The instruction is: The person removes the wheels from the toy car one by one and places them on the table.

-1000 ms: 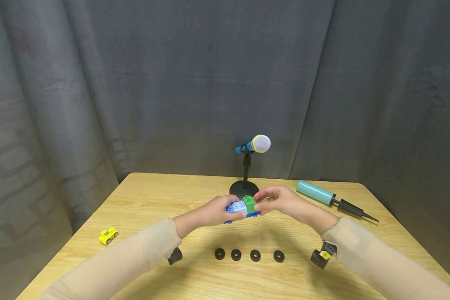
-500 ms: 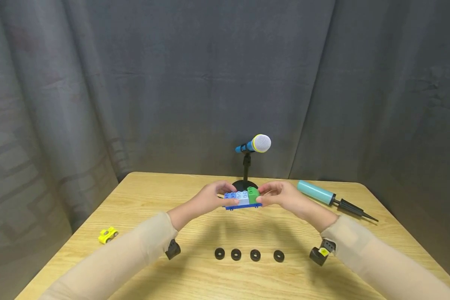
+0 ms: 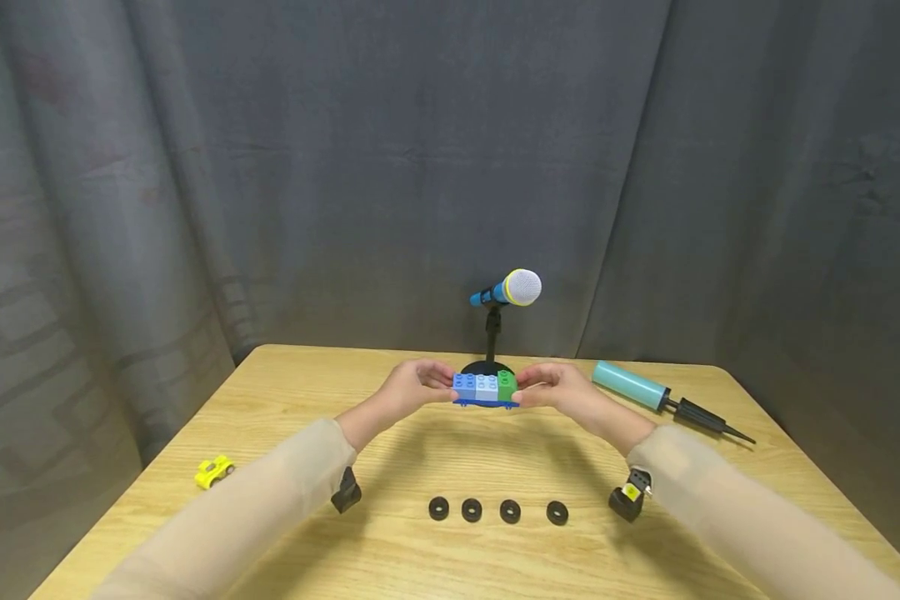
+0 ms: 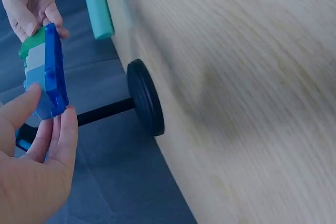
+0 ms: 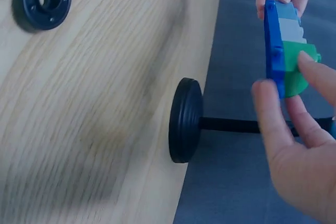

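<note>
A toy brick assembly of a dark blue base plate with blue, pale blue and green bricks on top is held level in the air above the table. My left hand pinches its blue end between thumb and fingers. My right hand pinches the green end. The assembly hangs just in front of the microphone stand's round black base.
Several black wheels lie in a row on the wooden table near me. A blue and white toy microphone stands behind. A teal air pump lies at the right, a small yellow toy car at the left.
Both hands have lifted the brick assembly a little and carried it away from me, turning it level. The right hand shifted from the green brick's top to its end.
</note>
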Motion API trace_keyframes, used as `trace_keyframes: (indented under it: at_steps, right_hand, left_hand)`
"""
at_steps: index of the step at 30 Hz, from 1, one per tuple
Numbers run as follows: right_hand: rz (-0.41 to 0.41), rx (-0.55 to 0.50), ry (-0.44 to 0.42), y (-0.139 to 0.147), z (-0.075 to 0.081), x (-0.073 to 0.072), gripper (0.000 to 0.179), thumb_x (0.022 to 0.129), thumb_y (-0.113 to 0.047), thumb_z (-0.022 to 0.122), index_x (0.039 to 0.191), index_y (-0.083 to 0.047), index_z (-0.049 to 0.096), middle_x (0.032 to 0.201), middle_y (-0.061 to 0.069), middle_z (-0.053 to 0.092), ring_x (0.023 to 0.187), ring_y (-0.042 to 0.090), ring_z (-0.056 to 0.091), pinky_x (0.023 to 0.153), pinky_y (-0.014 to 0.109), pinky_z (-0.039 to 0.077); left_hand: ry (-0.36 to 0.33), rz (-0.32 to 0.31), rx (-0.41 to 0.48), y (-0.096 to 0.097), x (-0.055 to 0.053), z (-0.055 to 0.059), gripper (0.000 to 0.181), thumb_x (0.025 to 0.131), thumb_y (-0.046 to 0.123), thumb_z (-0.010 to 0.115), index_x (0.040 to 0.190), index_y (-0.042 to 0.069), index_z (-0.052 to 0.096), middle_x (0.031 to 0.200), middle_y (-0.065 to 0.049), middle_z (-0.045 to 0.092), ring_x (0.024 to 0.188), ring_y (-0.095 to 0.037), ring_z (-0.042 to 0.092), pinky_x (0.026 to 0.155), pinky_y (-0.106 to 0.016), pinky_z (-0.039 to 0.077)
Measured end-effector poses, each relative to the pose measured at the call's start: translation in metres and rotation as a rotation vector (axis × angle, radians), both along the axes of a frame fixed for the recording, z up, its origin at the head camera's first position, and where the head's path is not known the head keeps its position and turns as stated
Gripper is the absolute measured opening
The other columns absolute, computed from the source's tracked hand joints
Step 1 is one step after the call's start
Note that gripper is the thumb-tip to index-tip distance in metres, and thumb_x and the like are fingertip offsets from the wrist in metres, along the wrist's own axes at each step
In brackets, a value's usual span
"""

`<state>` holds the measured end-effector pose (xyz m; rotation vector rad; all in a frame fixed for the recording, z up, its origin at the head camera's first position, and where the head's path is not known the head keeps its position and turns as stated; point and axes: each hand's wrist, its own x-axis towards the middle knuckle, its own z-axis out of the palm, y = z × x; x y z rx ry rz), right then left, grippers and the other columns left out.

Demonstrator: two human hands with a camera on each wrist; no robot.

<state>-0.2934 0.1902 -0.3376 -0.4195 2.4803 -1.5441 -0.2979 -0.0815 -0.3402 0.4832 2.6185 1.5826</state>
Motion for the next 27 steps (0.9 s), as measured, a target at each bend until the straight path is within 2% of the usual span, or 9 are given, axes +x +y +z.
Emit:
trace_keyframes:
  at_steps: [4,14,19,22,27]
  right_hand:
    - [-0.038,0.063,0.007,-0.004,-0.006,-0.005,0.043,0.084,-0.021,0.076,0.119,0.001,0.063,0.111,0.013,0.067,0.095,0.016,0.064,0.093,0.041,0.049]
    - [-0.096,0.153,-0.015,-0.013,-0.030,-0.009,0.036,0.078,-0.011,0.080,0.109,0.002,0.066,0.100,0.010,0.069,0.087,0.015,0.063,0.080,0.030,0.053]
    - [-0.102,0.175,-0.019,-0.015,-0.038,-0.008,0.035,0.077,-0.008,0.080,0.107,0.002,0.067,0.098,0.010,0.069,0.087,0.017,0.063,0.079,0.031,0.053]
    - [-0.121,0.197,-0.035,-0.018,-0.042,-0.007,0.034,0.076,-0.007,0.081,0.106,0.002,0.067,0.097,0.009,0.069,0.087,0.017,0.063,0.077,0.030,0.053]
    - [-0.149,0.232,-0.060,-0.021,-0.047,-0.004,0.033,0.075,-0.004,0.081,0.104,0.002,0.067,0.094,0.009,0.068,0.085,0.017,0.062,0.073,0.028,0.052]
  left_hand:
    - [0.034,0.016,-0.029,0.002,-0.006,-0.009,0.027,0.079,0.005,0.078,0.103,0.000,0.068,0.094,-0.009,0.071,0.083,-0.015,0.066,0.078,-0.030,0.055]
    - [0.010,0.037,-0.081,0.008,-0.011,-0.041,0.028,0.075,0.002,0.081,0.099,0.000,0.068,0.091,-0.009,0.070,0.080,-0.015,0.065,0.076,-0.029,0.055]
    - [-0.028,0.013,-0.085,0.009,-0.010,-0.049,0.028,0.075,0.000,0.080,0.100,-0.001,0.066,0.091,-0.011,0.068,0.080,-0.016,0.064,0.075,-0.028,0.055]
    - [-0.070,0.019,-0.101,0.010,-0.008,-0.054,0.028,0.075,0.001,0.080,0.099,0.000,0.066,0.091,-0.010,0.068,0.080,-0.015,0.063,0.073,-0.027,0.053]
    - [-0.088,0.021,-0.131,0.012,-0.007,-0.058,0.027,0.075,0.000,0.080,0.097,-0.001,0.066,0.089,-0.010,0.067,0.078,-0.015,0.062,0.069,-0.025,0.051]
